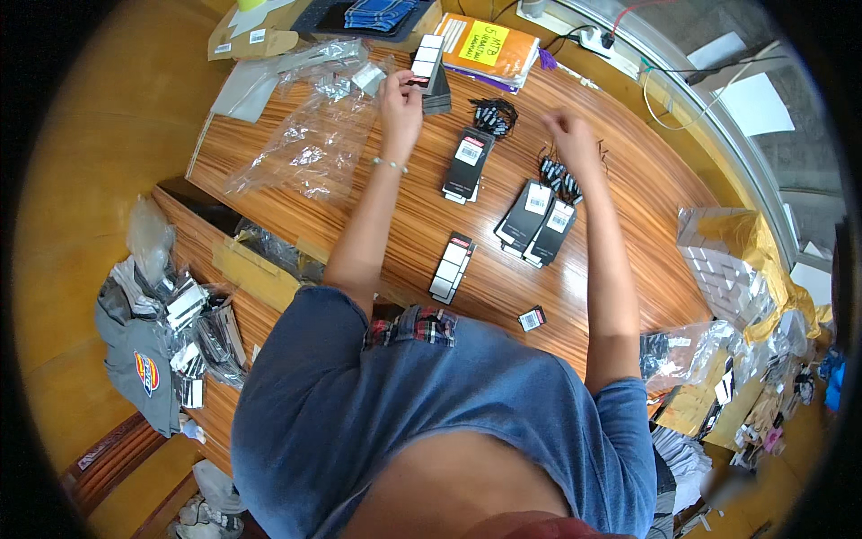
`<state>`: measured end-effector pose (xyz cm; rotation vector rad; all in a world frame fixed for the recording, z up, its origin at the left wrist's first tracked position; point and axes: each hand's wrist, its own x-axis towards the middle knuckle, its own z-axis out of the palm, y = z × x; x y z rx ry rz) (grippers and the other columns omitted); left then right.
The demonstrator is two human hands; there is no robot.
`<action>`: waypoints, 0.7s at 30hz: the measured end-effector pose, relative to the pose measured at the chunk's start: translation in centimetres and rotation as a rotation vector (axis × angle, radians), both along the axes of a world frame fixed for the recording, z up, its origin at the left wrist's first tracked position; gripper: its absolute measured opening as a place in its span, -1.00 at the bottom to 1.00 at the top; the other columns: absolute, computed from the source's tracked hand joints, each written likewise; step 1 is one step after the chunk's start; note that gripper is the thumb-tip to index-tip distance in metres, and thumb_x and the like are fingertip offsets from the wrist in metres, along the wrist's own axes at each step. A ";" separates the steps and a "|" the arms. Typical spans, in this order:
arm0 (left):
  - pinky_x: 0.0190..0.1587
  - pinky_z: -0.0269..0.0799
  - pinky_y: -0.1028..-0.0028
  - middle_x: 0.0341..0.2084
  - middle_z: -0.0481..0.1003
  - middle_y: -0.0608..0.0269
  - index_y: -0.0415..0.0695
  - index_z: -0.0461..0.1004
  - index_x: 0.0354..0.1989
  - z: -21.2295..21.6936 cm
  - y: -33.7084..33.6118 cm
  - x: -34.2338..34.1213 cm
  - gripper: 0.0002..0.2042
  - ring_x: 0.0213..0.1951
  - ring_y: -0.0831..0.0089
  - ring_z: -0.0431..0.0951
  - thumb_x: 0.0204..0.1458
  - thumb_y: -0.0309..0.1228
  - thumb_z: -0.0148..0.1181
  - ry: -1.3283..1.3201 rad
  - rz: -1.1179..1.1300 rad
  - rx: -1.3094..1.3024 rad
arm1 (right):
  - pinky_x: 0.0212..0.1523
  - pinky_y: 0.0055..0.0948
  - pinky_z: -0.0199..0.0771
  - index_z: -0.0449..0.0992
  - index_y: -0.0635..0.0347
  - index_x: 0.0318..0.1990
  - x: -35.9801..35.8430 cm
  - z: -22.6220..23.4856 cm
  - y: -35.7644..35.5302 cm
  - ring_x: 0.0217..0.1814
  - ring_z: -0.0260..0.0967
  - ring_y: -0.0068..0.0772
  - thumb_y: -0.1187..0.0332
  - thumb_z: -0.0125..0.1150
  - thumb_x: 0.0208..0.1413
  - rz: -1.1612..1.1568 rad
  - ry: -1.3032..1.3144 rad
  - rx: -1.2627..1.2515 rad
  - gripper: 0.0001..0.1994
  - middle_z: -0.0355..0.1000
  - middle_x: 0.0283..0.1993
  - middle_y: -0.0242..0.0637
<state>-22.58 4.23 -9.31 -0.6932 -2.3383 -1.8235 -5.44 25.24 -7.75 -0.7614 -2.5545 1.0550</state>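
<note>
At the far side of the table, my left hand [400, 108] pinches the near edge of a dark hang tag with white boxes [426, 61], over a stack of dark tags [437, 93]. My right hand [572, 142] is raised above a bunch of black tag strings [558, 180], its fingertips together; whether a string is in them I cannot make out. Those strings belong to two stacks of black hang tags [525, 214] with white barcode stickers. Left of them lies another black tag stack [466, 166] with its strings [494, 117] bundled at the top.
Closer to me lie a strip-like tag with white boxes [452, 268] and a small barcode tag [532, 318]. Clear plastic bags [310, 144] cover the table's left. Orange folders [489, 49] sit at the back. A plastic-wrapped box [732, 269] stands right; bagged goods [193, 332] lie left.
</note>
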 end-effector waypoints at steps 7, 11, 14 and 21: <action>-0.41 0.37 0.38 -0.56 0.43 0.12 -0.27 0.40 -0.35 -6.6 -1.4 -3.5 -0.86 -0.49 0.34 0.44 -0.12 -0.52 0.09 -0.255 -0.038 -0.076 | -0.25 -0.14 0.34 0.43 0.30 -0.22 -14.1 -1.8 -7.7 -0.23 0.36 0.03 0.05 0.16 -0.10 0.166 0.330 0.332 -0.55 0.39 -0.29 0.13; -0.51 0.34 0.53 -0.61 0.45 0.27 -0.20 0.45 -0.48 -6.3 -1.0 -2.6 -0.94 -0.52 0.56 0.42 -0.09 -0.56 0.04 -0.243 -0.079 0.062 | -0.05 -0.19 0.32 0.07 0.44 0.15 -19.4 0.4 -10.7 0.01 0.26 0.06 -0.26 0.13 -0.25 0.185 -0.243 -0.071 -0.03 0.24 -0.03 0.24; -0.44 0.36 0.45 -0.56 0.49 0.24 -0.20 0.49 -0.49 -6.3 0.2 -2.1 -0.93 -0.48 0.51 0.43 -0.17 -0.52 0.12 -0.439 -0.078 0.101 | 0.06 -0.20 0.20 -0.10 0.42 0.20 -21.7 -4.5 -8.4 0.09 0.16 0.17 -0.26 0.21 -0.35 0.244 -0.155 0.251 0.10 0.16 0.06 0.28; -0.44 0.37 0.36 -0.59 0.46 0.14 -0.23 0.43 -0.51 -7.8 2.0 -1.1 -0.89 -0.49 0.37 0.45 -0.30 -0.57 0.08 -0.509 0.138 0.271 | 0.11 -0.24 0.15 -0.25 0.37 0.23 -23.9 -6.6 -6.7 0.14 0.14 0.10 0.05 0.30 -0.34 0.329 -0.271 0.203 0.06 0.16 0.08 0.24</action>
